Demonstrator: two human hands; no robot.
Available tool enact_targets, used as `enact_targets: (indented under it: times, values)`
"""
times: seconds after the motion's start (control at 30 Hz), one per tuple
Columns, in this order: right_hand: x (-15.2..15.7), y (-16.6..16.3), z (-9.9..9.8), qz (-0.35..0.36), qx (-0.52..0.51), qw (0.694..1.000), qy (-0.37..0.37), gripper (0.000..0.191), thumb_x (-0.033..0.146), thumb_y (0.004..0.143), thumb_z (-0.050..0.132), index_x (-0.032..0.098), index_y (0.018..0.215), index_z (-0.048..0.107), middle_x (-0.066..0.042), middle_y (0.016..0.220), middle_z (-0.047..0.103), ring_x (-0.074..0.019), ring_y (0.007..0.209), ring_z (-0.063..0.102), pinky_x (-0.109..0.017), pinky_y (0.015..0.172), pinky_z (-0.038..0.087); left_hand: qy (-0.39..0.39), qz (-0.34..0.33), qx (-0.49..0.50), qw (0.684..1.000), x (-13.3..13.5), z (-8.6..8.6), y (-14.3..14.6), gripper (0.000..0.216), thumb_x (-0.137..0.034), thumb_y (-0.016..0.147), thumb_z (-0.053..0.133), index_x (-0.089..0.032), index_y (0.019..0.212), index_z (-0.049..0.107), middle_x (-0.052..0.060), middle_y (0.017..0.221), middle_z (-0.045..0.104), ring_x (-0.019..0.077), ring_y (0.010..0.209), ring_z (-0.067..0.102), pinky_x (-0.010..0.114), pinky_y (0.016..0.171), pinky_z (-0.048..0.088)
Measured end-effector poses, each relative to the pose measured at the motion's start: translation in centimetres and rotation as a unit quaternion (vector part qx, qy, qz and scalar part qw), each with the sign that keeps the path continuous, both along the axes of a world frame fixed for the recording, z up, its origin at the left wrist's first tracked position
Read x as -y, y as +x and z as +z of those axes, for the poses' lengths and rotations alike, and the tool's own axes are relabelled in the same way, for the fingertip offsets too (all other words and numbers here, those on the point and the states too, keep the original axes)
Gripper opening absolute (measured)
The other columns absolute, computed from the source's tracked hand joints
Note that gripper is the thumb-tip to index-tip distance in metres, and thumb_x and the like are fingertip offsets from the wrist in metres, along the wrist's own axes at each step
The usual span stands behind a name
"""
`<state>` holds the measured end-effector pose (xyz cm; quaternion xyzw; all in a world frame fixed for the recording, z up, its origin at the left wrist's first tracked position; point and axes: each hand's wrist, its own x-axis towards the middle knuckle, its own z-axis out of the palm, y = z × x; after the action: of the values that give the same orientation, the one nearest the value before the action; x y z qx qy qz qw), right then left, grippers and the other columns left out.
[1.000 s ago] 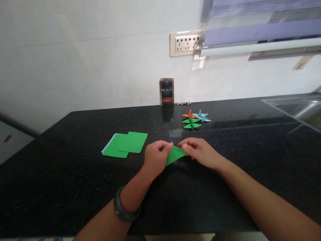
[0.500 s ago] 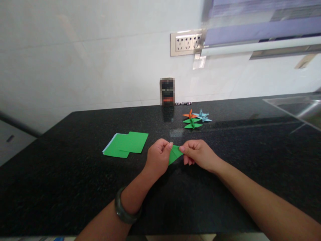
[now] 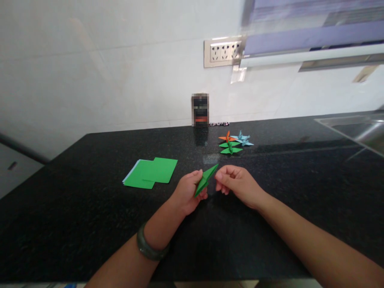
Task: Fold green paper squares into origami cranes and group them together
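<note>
My left hand (image 3: 188, 193) is closed on a piece of folded green paper (image 3: 205, 180), pinching it between the thumb and the fingers. The paper is long, narrow and pointed at both ends, and it is tilted, with its upper tip towards the right. Just to the right of that tip is my right hand (image 3: 235, 182), its fingers curled in and its thumb against the index finger. Nothing shows in it, and a small gap separates it from the paper. Both hands are above the dark countertop (image 3: 192, 248).
Flat green paper squares (image 3: 150, 172) overlap on the left, with light blue sheets under them. Small folded cranes in green (image 3: 231, 149), orange (image 3: 227, 138) and light blue (image 3: 241, 137) stand behind the hands. A blurred dark box (image 3: 200, 110) leans near the wall; a sink (image 3: 360, 130) is at right.
My right hand has let go of the green paper. My left hand has turned it, so that its narrow folded edge now shows instead of a flat triangular side.
</note>
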<state>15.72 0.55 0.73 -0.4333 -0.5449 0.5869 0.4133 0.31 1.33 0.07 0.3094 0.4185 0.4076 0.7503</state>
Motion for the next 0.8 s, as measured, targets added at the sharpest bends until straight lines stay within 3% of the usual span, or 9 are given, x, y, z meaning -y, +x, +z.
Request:
enact_targets:
  times: [0.13,0.37,0.8]
  values:
    - [0.35,-0.2,0.19,0.056,0.001,0.998,-0.003,0.029,0.041,0.068,0.068,0.015,0.075,0.057,0.002,0.062,0.06,-0.0057,0.05,0.05,-0.018,0.049,0.04,-0.034,-0.039,0.013,0.999,0.03,0.31,-0.13,0.021,-0.029,0.083,0.046,-0.017,0.065,0.045,-0.006,0.04,0.04,0.0064,0.031,0.034,0.018,0.035,0.031]
    - [0.38,-0.28,-0.19,0.062,0.006,0.998,0.001,0.031,0.043,0.069,0.067,0.014,0.072,0.055,0.002,0.062,0.06,-0.0059,0.051,0.051,-0.019,0.05,0.041,-0.017,-0.052,-0.009,0.998,0.2,-0.07,-0.08,0.018,-0.028,0.081,0.048,-0.016,0.068,0.05,-0.002,0.047,0.051,0.0075,0.033,0.041,0.018,0.034,0.033]
    - [0.17,-0.26,-0.35,0.056,0.008,0.998,0.029,0.033,0.045,0.066,0.068,0.015,0.07,0.056,0.002,0.061,0.057,-0.0074,0.052,0.049,-0.022,0.051,0.039,-0.046,-0.041,-0.01,0.998,-0.05,-0.12,-0.09,0.022,-0.027,0.083,0.047,-0.017,0.064,0.047,-0.004,0.039,0.043,0.007,0.03,0.036,0.018,0.033,0.031]
